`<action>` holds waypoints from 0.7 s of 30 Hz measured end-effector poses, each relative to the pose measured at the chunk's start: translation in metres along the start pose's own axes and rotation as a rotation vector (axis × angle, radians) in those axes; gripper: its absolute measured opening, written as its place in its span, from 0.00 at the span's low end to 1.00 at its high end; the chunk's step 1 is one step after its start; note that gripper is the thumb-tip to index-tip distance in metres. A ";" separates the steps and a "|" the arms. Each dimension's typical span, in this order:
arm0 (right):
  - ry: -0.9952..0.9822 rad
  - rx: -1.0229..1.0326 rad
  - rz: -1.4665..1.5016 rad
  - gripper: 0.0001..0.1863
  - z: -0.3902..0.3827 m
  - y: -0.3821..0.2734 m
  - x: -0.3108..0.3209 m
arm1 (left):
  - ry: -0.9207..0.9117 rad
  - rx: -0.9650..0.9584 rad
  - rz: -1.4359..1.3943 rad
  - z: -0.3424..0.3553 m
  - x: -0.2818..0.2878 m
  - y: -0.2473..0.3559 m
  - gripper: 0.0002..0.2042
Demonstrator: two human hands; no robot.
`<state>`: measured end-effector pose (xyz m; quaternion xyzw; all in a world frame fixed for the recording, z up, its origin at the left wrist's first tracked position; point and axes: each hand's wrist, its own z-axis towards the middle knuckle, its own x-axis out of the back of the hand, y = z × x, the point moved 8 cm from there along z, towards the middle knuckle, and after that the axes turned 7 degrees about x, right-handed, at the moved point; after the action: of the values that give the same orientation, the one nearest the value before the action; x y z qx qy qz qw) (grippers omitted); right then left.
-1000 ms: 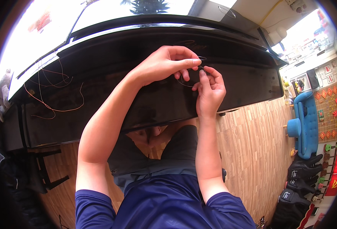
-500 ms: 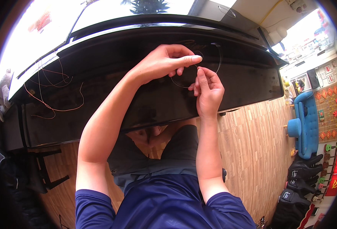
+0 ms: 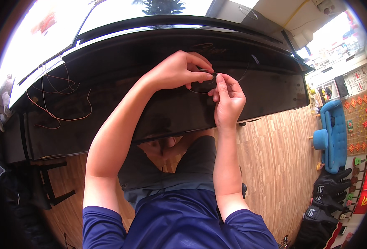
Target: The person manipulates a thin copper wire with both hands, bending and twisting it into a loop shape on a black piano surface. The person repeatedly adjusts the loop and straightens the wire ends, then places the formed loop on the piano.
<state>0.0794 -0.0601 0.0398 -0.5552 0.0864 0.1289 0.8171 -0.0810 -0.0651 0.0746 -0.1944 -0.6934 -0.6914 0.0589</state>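
Observation:
A thin wire curves in a loose loop beneath my fingers, and another stretch of it runs off to the upper right. My left hand comes over from the left, thumb and fingers pinched together on the wire. Close beside it, my right hand is upright and pinches the wire between thumb and forefinger. The fingertips of both hands nearly meet. How the wire passes between them is too fine to make out. Below them is the glossy black lid of a piano-like cabinet.
Several loose coppery wires lie tangled on the left of the black surface. A grey plush-looking thing sits at its left end. To the right are a wooden floor, a blue sofa and black padded bags.
My left hand has lowered slightly, its fingers closing in toward the right fingertips. The wire's loop has shifted, and its upper right stretch has swung further out to the right.

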 end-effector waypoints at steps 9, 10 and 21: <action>-0.057 0.016 0.039 0.11 0.001 0.001 -0.002 | -0.111 0.021 -0.353 -0.004 -0.006 0.004 0.16; -0.060 0.000 0.056 0.11 0.001 0.002 -0.002 | -0.125 0.022 -0.406 -0.003 -0.007 0.002 0.16; -0.011 -0.082 0.211 0.09 0.002 0.006 0.006 | 0.014 0.056 -0.591 0.000 0.003 -0.004 0.23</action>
<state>0.0835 -0.0552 0.0333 -0.5752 0.1346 0.2208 0.7761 -0.0848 -0.0643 0.0717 0.0222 -0.7383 -0.6604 -0.1349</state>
